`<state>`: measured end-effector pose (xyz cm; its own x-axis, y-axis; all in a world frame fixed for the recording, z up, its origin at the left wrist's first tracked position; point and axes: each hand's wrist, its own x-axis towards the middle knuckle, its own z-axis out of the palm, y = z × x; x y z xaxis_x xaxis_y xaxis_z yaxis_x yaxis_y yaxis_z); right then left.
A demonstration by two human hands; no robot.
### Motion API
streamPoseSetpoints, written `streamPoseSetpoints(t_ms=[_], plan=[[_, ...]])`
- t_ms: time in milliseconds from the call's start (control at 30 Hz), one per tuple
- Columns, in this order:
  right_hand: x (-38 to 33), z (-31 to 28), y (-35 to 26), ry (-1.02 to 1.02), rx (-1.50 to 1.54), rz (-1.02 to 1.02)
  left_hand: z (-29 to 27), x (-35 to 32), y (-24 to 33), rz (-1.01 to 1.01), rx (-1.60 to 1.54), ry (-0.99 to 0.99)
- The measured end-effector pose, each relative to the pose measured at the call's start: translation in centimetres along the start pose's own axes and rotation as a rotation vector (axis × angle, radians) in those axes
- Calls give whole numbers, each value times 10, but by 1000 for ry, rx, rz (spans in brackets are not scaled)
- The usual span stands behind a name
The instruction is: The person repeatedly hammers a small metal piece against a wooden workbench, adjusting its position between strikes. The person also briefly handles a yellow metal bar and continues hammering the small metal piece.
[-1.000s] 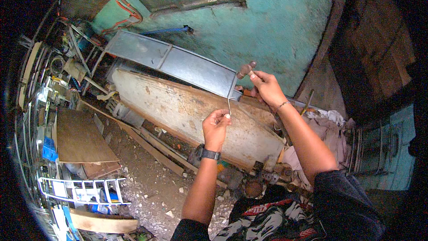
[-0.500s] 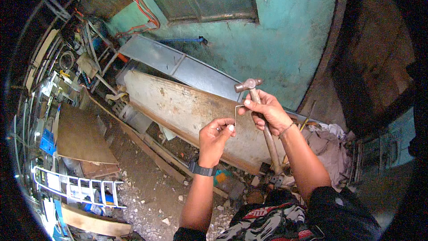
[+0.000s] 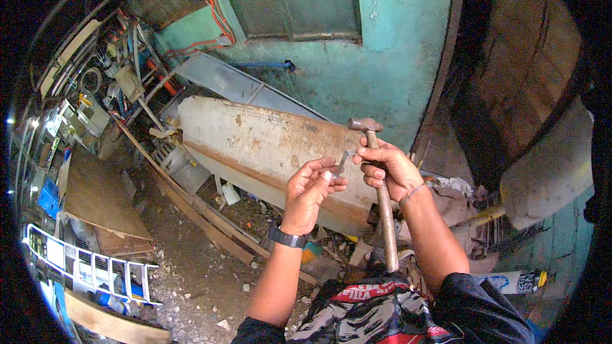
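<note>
A small, thin metal strip (image 3: 345,160), bent into an angle near its upper end, spans the gap between my hands. My left hand (image 3: 306,196) pinches its lower end with the fingertips; a dark watch band is on that wrist. The bent upper end is between the thumb and forefinger of my right hand (image 3: 396,173). That same hand also keeps hold of a hammer (image 3: 385,213), gripped high on its wooden handle. The hammer's metal head points up and the handle hangs down toward my lap.
Beyond my hands lies a long, rust-stained whitish panel (image 3: 242,121), with a grey metal frame (image 3: 220,76) behind it against the green wall (image 3: 401,70). Rubble covers the ground at lower left, near a white ladder-like rack (image 3: 92,267). Crumpled cloth (image 3: 446,200) lies to the right.
The metal strip has turned, now showing its flat face instead of a thin edge. My left fingers have spread somewhat around it. The hammer is more upright, and the whole view has shifted.
</note>
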<state>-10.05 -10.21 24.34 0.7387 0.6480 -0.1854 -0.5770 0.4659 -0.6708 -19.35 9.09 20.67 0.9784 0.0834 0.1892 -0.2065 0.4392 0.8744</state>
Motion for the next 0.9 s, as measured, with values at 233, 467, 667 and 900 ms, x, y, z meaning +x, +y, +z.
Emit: streamPoseSetpoints(t_ms=[233, 467, 667, 900], plan=[[-55, 28, 32, 31, 71, -34, 1, -50, 20, 34, 22, -60], [-86, 36, 45, 27, 142, -5, 12, -75, 36, 40, 65, -29], [-90, 30, 34, -28, 163, 42, 32, -81, 43, 152, 188, 24], [-92, 19, 12, -29, 170, 41, 55, -78, 32, 191, 231, 44]])
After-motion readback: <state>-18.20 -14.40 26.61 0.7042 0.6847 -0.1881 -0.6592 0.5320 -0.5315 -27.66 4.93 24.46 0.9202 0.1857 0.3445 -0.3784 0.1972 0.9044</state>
